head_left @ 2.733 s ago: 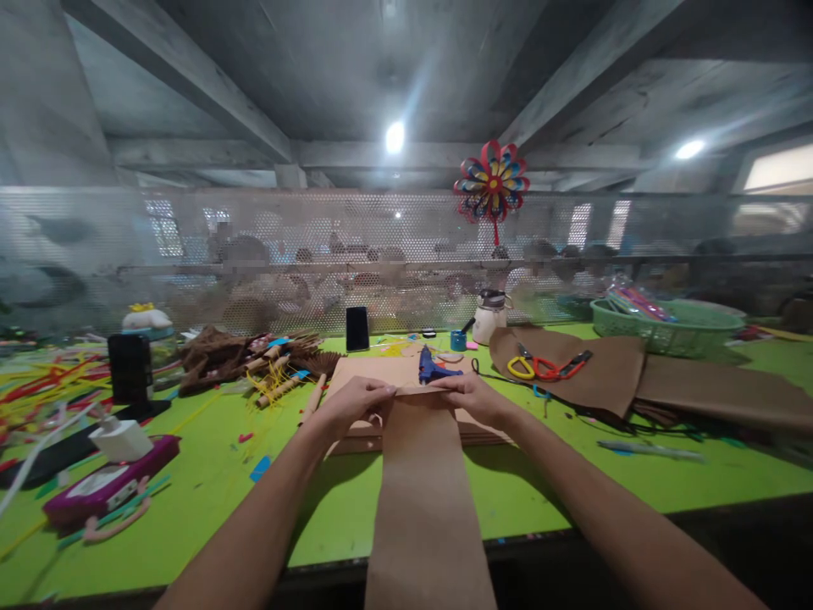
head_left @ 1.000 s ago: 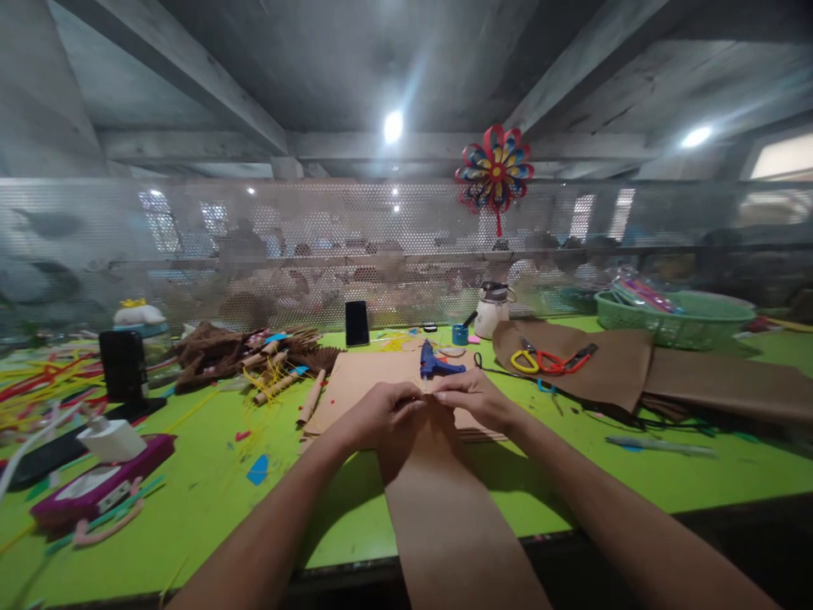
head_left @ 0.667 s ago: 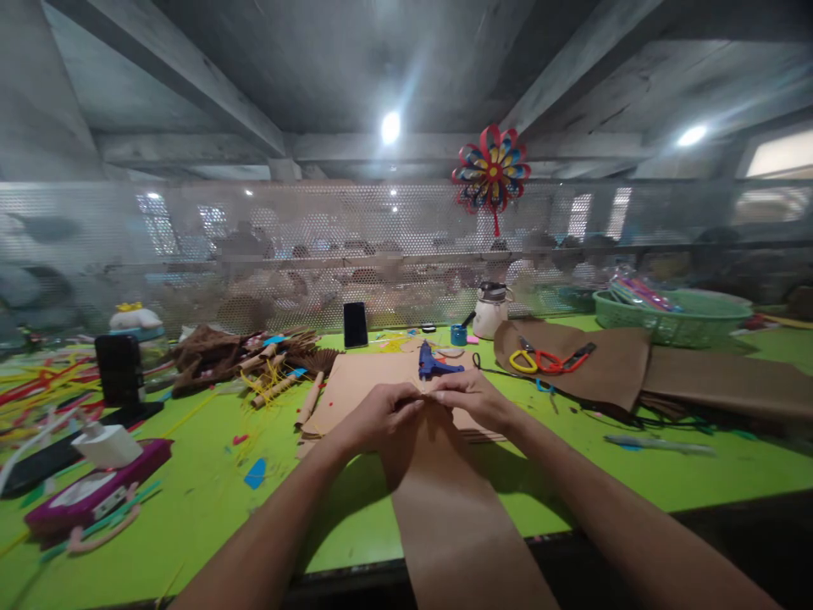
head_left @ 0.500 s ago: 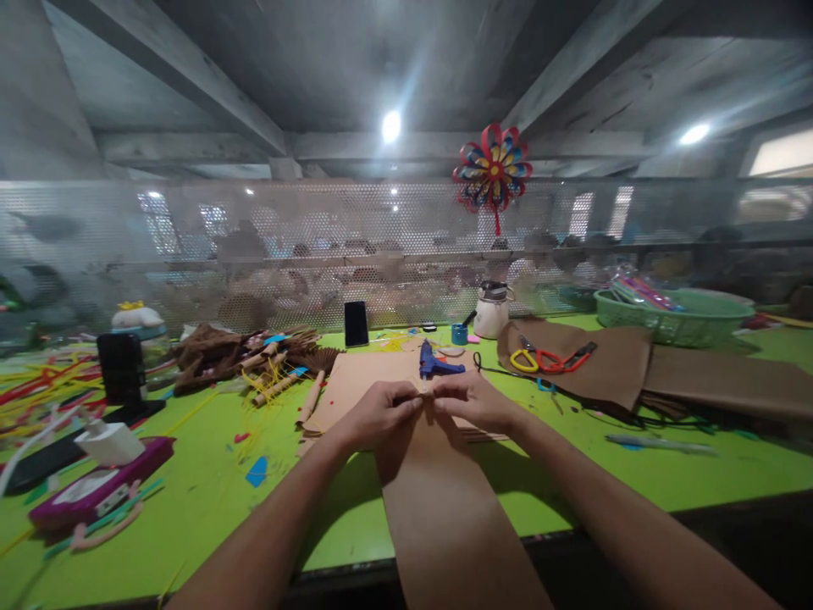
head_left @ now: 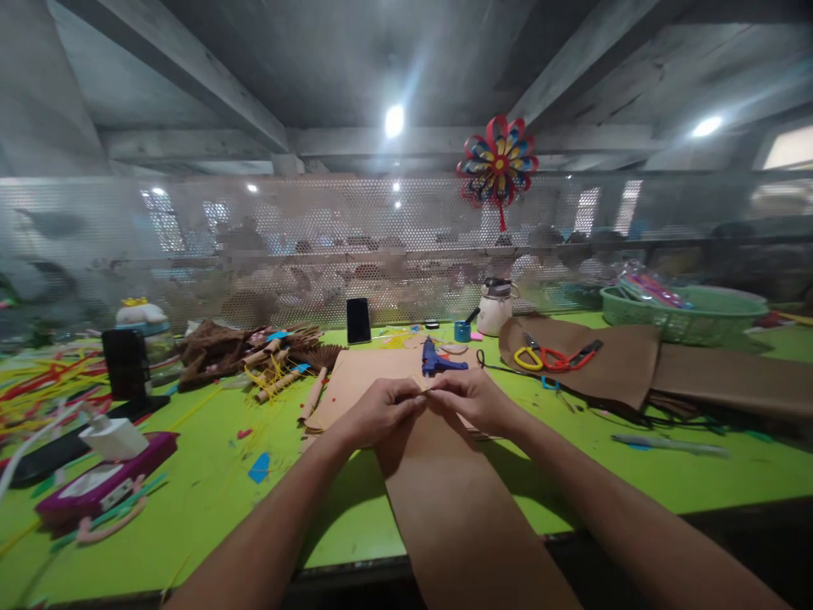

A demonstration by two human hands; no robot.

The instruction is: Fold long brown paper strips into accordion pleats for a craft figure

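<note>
Concrete beams (head_left: 184,72) cross a grey ceiling (head_left: 356,51), where 1 bright lamp (head_left: 395,120) glows near the middle and another lamp (head_left: 706,126) shines at the right. A pale window (head_left: 793,151) sits at the far right edge. Behind the green table (head_left: 209,508) stands a perforated screen (head_left: 330,254); narrow bright windows (head_left: 628,206) and blurred shapes show through it.
</note>
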